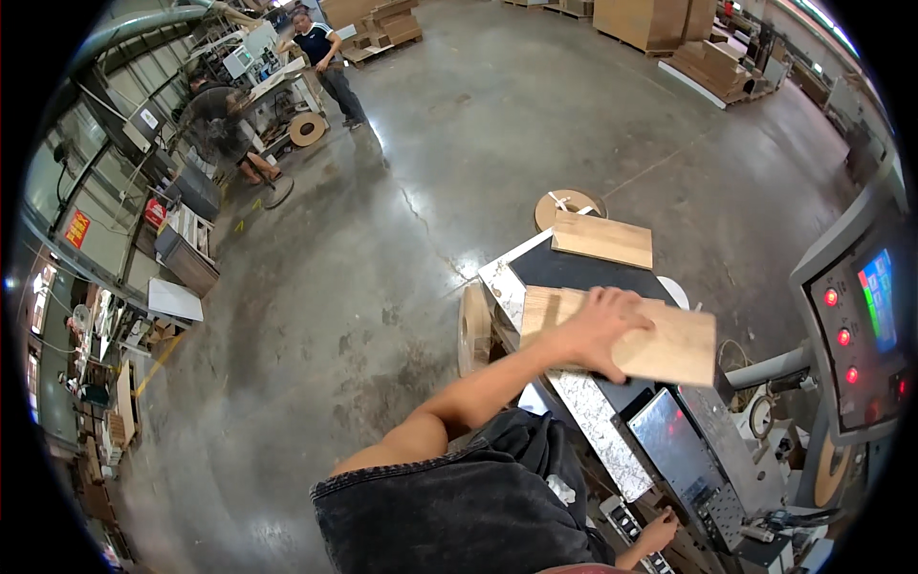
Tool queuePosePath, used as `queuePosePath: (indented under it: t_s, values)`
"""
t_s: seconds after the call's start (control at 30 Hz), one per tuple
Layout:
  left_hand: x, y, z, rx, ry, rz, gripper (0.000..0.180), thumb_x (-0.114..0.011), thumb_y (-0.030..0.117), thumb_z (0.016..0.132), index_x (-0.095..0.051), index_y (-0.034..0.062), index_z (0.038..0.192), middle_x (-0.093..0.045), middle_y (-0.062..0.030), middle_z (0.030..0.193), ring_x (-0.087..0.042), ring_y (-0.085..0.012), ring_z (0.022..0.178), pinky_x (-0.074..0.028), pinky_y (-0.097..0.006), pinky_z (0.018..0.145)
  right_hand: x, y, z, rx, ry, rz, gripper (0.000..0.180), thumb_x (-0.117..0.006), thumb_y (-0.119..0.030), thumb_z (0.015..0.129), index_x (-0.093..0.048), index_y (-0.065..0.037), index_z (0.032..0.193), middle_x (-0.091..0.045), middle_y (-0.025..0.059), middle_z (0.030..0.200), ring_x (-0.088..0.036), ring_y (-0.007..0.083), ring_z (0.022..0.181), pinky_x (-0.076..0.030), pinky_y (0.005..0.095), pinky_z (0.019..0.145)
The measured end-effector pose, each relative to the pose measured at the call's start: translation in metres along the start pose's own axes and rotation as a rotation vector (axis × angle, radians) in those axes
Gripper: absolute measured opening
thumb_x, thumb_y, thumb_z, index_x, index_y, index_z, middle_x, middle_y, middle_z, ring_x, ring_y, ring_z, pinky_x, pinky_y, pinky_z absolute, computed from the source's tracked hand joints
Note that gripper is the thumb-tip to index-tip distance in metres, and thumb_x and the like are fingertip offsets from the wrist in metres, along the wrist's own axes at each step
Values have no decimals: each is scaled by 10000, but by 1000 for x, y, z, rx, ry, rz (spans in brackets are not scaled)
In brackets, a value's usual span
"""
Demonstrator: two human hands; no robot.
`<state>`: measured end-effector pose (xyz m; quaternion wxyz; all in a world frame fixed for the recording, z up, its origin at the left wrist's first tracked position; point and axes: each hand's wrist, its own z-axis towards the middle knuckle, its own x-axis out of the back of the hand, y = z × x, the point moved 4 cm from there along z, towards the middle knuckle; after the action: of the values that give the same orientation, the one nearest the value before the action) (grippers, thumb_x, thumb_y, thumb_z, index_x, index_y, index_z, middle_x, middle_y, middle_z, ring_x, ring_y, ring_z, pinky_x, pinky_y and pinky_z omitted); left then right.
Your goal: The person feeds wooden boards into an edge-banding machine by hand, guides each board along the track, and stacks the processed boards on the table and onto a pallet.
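A light wooden board (681, 342) lies across the dark-topped worktable (564, 271), one end reaching over toward the machine. My left hand (602, 333) rests on top of it with the fingers spread and the thumb by the near edge. Beyond it, a second wooden board (602, 239) lies at the table's far end. Low at the right, my right hand (656, 532) is beside the machine's lower side, its fingers curled together. Whatever they hold, if anything, is too small to make out.
A control panel (851, 330) with red lit buttons and a screen stands at the right. Rolls of edge strip (475, 330) are beside the table, another roll (569, 206) behind it. Two people (330, 67) are far off at the left near machinery; cardboard stacks (641, 24) stand behind.
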<state>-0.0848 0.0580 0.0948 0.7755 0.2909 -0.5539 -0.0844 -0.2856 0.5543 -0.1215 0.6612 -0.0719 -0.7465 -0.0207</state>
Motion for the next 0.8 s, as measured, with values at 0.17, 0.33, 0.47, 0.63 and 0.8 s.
queuePosePath:
  t_s: [0.17, 0.33, 0.47, 0.63, 0.8]
  values:
    - [-79, 89, 1, -283, -140, -60, 1009, -892, 473, 538, -591, 174, 1453, -369, -281, 1578, -335, -446, 1438, -246, -605, 1188, -7, 22, 1, 24, 327, 194, 460, -454, -372, 1129, -674, -37, 1354, -720, 170, 1271, -696, 380, 1099, -563, 464, 901]
    - [-187, 127, -10, -466, -156, -67, 1015, -900, 495, 518, -598, 140, 1420, -388, -293, 1548, -354, -454, 1417, -274, -593, 1133, 3, 38, -27, 23, 750, 313, 422, -504, -228, 1109, -575, 63, 1407, -594, 253, 1418, -548, 450, 1313, -432, 536, 1106]
    - [-247, 125, -6, -454, -220, -83, 1062, -905, 533, 513, -586, 120, 1438, -399, -300, 1547, -357, -454, 1421, -273, -589, 1140, 0, -10, -73, 103, 626, 433, 535, -567, -103, 1040, -429, 92, 1518, -429, 316, 1574, -422, 484, 1444, -337, 545, 1194]
    - [-268, 125, 14, -454, -284, 37, 1023, -882, 514, 636, -550, 90, 1506, -351, -305, 1615, -308, -456, 1496, -193, -628, 1218, -5, -74, -97, 119, 106, 499, 841, -683, -168, 997, -191, 132, 1610, -49, 357, 1708, -127, 491, 1590, -199, 520, 1276]
    - [-278, 138, 35, -410, -264, 174, 870, -830, 429, 743, -559, 134, 1516, -351, -268, 1638, -308, -445, 1514, -180, -633, 1233, -29, -97, -74, 271, 99, 450, 998, -774, -368, 955, -207, 170, 1576, -29, 435, 1667, -128, 546, 1569, -193, 527, 1267]
